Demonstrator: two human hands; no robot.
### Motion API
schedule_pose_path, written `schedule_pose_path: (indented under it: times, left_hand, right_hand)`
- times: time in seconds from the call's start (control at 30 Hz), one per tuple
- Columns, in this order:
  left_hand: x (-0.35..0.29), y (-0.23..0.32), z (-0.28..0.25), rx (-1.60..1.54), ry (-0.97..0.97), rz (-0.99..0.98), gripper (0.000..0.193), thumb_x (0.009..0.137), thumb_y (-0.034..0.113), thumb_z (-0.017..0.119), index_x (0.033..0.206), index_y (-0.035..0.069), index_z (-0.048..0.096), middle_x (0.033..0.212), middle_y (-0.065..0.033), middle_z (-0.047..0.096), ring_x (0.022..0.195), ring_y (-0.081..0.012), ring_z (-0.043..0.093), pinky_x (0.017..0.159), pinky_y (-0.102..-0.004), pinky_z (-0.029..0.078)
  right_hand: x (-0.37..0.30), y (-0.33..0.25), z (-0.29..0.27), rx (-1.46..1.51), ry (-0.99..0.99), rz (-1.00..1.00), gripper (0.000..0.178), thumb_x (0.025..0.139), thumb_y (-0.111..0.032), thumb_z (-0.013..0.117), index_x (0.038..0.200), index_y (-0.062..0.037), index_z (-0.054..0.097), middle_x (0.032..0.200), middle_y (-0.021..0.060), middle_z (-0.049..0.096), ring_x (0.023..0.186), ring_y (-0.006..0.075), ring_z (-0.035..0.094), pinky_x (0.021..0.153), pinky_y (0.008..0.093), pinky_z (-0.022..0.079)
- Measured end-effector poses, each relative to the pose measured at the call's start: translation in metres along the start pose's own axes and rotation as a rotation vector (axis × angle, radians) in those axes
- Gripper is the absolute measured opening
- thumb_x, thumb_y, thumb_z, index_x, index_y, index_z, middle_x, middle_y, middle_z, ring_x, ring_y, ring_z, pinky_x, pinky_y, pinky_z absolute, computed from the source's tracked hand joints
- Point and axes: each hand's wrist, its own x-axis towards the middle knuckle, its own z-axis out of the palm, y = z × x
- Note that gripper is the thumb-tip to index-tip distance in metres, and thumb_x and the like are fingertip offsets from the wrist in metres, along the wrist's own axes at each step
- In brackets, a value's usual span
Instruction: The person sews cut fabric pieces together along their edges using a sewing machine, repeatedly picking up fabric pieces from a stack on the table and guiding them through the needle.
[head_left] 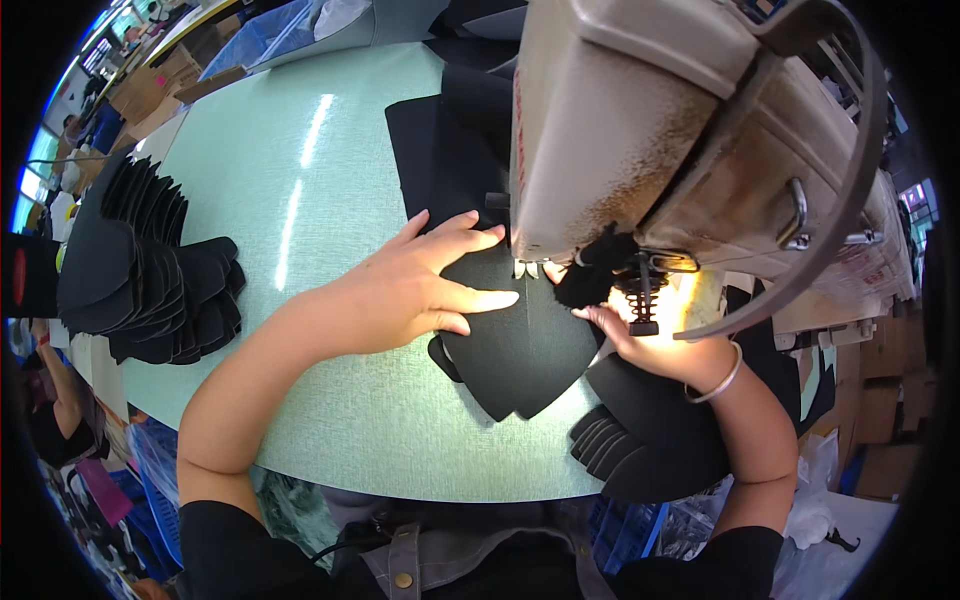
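A black shaped fabric piece (520, 345) with a centre seam and a notched lower edge lies under the head of a sewing machine (610, 140). My left hand (420, 290) rests on its left side, open, fingers spread and pressing lightly on the surface. To the right of the presser area, my right hand (640, 340) touches the piece's right edge with its thumb; one fingertip shows close to the needle area. Its other fingers are hidden behind a black fuzzy part (590, 270) and a spring (642, 290) of the machine.
Stacked black cut pieces (160, 270) stand at the left of the pale green table (340, 190). More black pieces (660, 430) lie near my right forearm. Behind the piece, black material (440, 150) extends along the machine. A blue crate (260, 40) stands at the far left.
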Motion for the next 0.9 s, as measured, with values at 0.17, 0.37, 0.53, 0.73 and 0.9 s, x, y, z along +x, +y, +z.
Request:
schedule_pose_path:
  times: [0.17, 0.37, 0.53, 0.73, 0.9]
  left_hand:
    - [-0.007, 0.028, 0.015, 0.262, 0.209, 0.001, 0.049, 0.071, -0.002, 0.056, 0.119, 0.009, 0.061, 0.132, -0.0162, 0.045, 0.124, -0.0334, 0.041, 0.099, -0.0497, 0.036]
    - [-0.013, 0.029, 0.014, 0.278, 0.179, -0.016, 0.050, 0.078, 0.030, 0.069, 0.124, 0.014, 0.058, 0.133, -0.0124, 0.046, 0.127, -0.0303, 0.039, 0.102, -0.0511, 0.036]
    - [-0.013, 0.023, 0.011, 0.266, 0.148, 0.005, 0.051, 0.077, 0.030, 0.070, 0.124, 0.016, 0.058, 0.134, -0.0106, 0.046, 0.128, -0.0277, 0.039, 0.105, -0.0529, 0.033]
    - [-0.013, 0.025, 0.013, 0.290, 0.170, 0.006, 0.051, 0.077, 0.028, 0.070, 0.124, 0.015, 0.058, 0.133, -0.0113, 0.046, 0.128, -0.0283, 0.040, 0.105, -0.0536, 0.033]
    - [-0.007, 0.025, 0.013, 0.348, 0.264, 0.059, 0.043, 0.075, 0.020, 0.068, 0.117, 0.011, 0.061, 0.126, -0.0105, 0.051, 0.121, -0.0279, 0.046, 0.102, -0.0479, 0.038]
  right_hand:
    - [0.002, -0.025, -0.010, -0.001, 0.027, 0.150, 0.023, 0.094, -0.014, 0.048, 0.111, -0.0010, 0.057, 0.096, 0.0129, 0.061, 0.098, 0.0241, 0.058, 0.085, 0.0342, 0.047]
    - [0.006, -0.039, -0.008, -0.062, 0.188, -0.002, 0.045, 0.081, -0.021, 0.069, 0.124, -0.0121, 0.057, 0.089, 0.0050, 0.064, 0.084, 0.0217, 0.061, 0.080, 0.0341, 0.042]
    - [0.000, -0.023, 0.000, -0.038, 0.172, -0.043, 0.046, 0.077, -0.013, 0.069, 0.122, -0.0145, 0.060, 0.076, 0.0026, 0.060, 0.065, 0.0192, 0.057, 0.061, 0.0342, 0.043]
    - [0.004, -0.024, -0.004, -0.059, 0.183, -0.049, 0.041, 0.076, -0.013, 0.069, 0.116, -0.0151, 0.064, 0.069, 0.0029, 0.055, 0.062, 0.0187, 0.055, 0.057, 0.0342, 0.043]
    - [0.006, -0.025, -0.008, -0.058, 0.193, -0.068, 0.040, 0.077, -0.012, 0.066, 0.116, -0.0173, 0.065, 0.074, 0.0033, 0.059, 0.066, 0.0179, 0.059, 0.061, 0.0340, 0.045]
